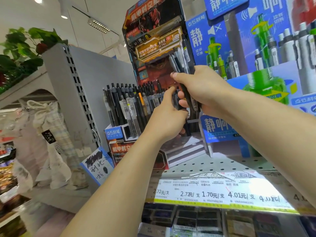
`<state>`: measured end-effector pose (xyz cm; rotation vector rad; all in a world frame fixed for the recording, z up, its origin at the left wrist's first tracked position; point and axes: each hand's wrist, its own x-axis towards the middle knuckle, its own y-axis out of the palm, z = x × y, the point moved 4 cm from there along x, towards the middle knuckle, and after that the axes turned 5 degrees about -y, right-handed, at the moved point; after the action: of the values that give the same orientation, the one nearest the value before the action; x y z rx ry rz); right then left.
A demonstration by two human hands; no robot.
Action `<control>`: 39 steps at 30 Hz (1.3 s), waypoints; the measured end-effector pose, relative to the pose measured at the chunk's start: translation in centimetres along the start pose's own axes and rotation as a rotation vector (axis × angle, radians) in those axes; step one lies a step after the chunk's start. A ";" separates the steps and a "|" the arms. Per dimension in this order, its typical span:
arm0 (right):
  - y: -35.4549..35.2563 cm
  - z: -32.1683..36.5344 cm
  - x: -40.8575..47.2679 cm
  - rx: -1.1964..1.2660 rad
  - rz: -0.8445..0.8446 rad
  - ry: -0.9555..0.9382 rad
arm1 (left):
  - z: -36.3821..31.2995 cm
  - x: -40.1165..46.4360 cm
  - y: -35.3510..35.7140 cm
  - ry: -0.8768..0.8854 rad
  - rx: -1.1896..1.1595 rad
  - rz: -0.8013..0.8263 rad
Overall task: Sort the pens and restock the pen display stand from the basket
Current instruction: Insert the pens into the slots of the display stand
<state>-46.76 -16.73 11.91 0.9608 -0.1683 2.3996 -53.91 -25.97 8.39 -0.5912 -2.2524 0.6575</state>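
Two bare forearms reach up from the bottom of the frame over a strip of white and yellow shelf price labels [222,190] fixed to the edge of a grey perforated metal shelf [222,164]. Above it, the right hand [203,89] is closed around a bundle of black and clear-barrelled pens [182,64], held upright with their upper ends fanning out above the fist. Just below and to the left, the left hand [168,117] has its fingers curled at the bundle's lower ends; whether it grips one pen or only touches them is hard to tell, since the hand hides the contact. Directly behind both hands stands the black, red and orange cardboard pen display stand [153,40] (its tiered front steps bare at lower right), with a row of black, grey and clear pens [130,101] standing upright in its left slots, one of them with an orange clip. A blue cardboard display with green and white pens [256,48] sits just beside it on the right. Farther left are a grey shelf end panel [77,79], pale fabric drawstring bags [46,127] and green artificial leaves [25,47].
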 end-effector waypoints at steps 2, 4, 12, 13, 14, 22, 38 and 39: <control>0.0 0.1 0.0 -0.034 0.015 -0.002 | 0.3 0.2 -0.5 -0.038 -0.174 -0.016; 0.1 0.0 -0.1 -0.056 0.035 0.005 | 0.5 0.3 -0.9 -0.053 -0.327 -0.028; 0.8 0.1 -0.4 -0.115 0.184 0.027 | 1.0 0.0 -2.6 -0.057 -0.693 -0.196; 1.0 0.2 -0.4 -0.130 0.221 0.027 | 1.1 0.0 -2.7 -0.053 -0.669 -0.225; 1.3 0.1 -0.5 -0.139 0.260 0.030 | 1.2 0.0 -2.8 -0.047 -0.648 -0.243; 0.3 0.0 0.2 -0.171 0.027 0.005 | 1.2 -0.4 -3.3 0.012 -0.614 -0.428; 0.0 0.1 0.1 -0.005 -0.012 0.052 | -0.2 -1.2 -1.1 0.289 0.005 -0.365; 0.0 0.1 0.1 0.000 -0.018 0.052 | -0.3 -1.2 -1.0 0.301 0.007 -0.360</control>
<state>-46.73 -16.70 12.09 0.8947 -0.1402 2.4052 -53.14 -27.32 8.57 -0.2484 -2.0004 0.3673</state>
